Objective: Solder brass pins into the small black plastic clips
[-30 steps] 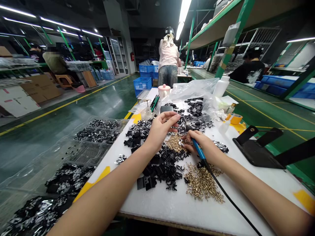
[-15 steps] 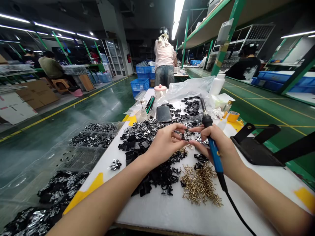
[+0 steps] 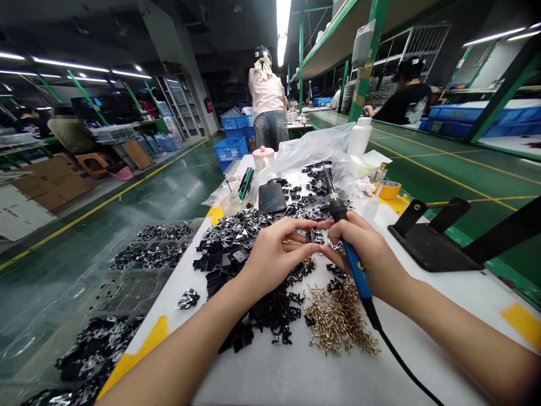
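My right hand is closed around a blue-handled soldering iron, its metal tip pointing up and away from me. Between the fingertips of both hands sits a small black-and-metal part, partly covered by the fingers. My left hand pinches that part from the left side, thumb below and index finger above. Beneath the hands spreads a heap of black and silver small parts. A pile of small bent brass-coloured pieces lies below my right hand.
A smartphone lies behind the heap, near a pink-lidded mug. On the right are a black metal stand and a yellow tape roll. Clear plastic trays of parts flank the table's left side. A co-worker stands ahead.
The view has swung slightly, so the scene sits further left. Both hands still hold the small part together, and the soldering iron stays in my right hand.
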A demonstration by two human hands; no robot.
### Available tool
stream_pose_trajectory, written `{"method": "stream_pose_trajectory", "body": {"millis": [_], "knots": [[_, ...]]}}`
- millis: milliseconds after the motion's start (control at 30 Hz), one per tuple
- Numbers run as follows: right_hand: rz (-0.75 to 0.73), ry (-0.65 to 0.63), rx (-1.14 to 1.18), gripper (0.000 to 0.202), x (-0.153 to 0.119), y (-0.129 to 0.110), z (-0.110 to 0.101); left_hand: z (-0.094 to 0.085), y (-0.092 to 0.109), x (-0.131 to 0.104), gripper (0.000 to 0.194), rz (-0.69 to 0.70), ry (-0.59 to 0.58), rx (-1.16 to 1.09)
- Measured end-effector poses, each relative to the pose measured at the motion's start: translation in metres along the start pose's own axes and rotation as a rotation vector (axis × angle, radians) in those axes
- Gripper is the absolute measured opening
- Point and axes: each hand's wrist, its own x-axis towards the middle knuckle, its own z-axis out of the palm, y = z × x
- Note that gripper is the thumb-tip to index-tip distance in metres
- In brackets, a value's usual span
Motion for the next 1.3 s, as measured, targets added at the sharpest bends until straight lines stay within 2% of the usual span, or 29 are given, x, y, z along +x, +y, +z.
{"method": "stream_pose_trajectory", "body": {"millis": [233,500,967,1300], "knots": [[0.021,0.009,0.07,0.016,-0.001,-0.001,0.002,-0.004,-0.006,0.003,0.034,-0.033,0.033,0.08],[0.149,-0.028,0.18,0.016,-0.003,-0.001,0.003,-0.003,-0.007,0.003,0.036,-0.067,-0.016,0.05],[0.174,0.011,0.262,0.02,-0.004,-0.004,0.004,-0.003,-0.011,0.005,0.036,-0.126,-0.14,-0.084],[0.245,0.015,0.341,0.02,-0.005,-0.006,0.007,-0.001,-0.013,0.005,0.033,-0.153,-0.17,-0.102]]}}
